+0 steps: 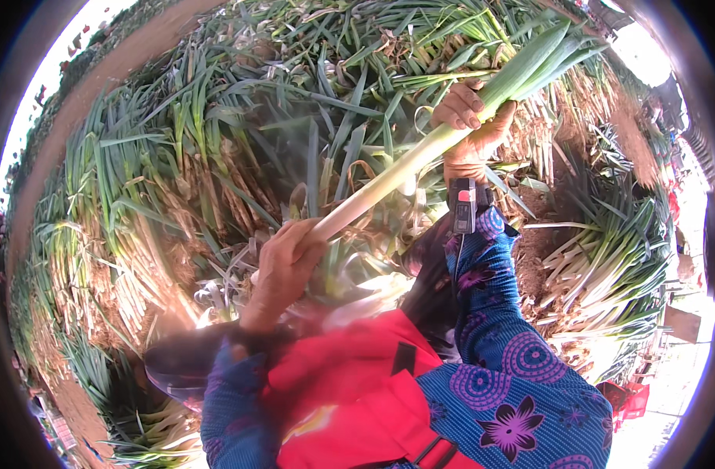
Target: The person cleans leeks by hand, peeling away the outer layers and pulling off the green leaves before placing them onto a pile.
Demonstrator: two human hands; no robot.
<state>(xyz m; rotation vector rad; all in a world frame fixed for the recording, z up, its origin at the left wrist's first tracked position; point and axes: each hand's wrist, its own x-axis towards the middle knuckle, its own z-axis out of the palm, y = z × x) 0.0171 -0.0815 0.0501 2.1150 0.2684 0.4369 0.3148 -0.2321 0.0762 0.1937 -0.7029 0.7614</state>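
A long leek (398, 170) with a pale stalk and broad green leaves lies slantwise across my front, its leafy end up to the right. My left hand (283, 264) is closed around the lower, white end, which its fingers hide. Higher up, my right hand (476, 129) grips the stalk just below where the leaves fan out, palm turned up and thumb over it. A small dark device (463, 205) is strapped at my right wrist. Loose pale leaves (357, 293) lie below the leek, close to my lap.
Heaped leeks (193, 125) with green tops and soil-covered roots spread ahead and to the left. Paler leeks (607, 270) are piled at the right. Strips of bare brown soil (80, 117) run along the far left. A red crate (629, 402) stands at the lower right.
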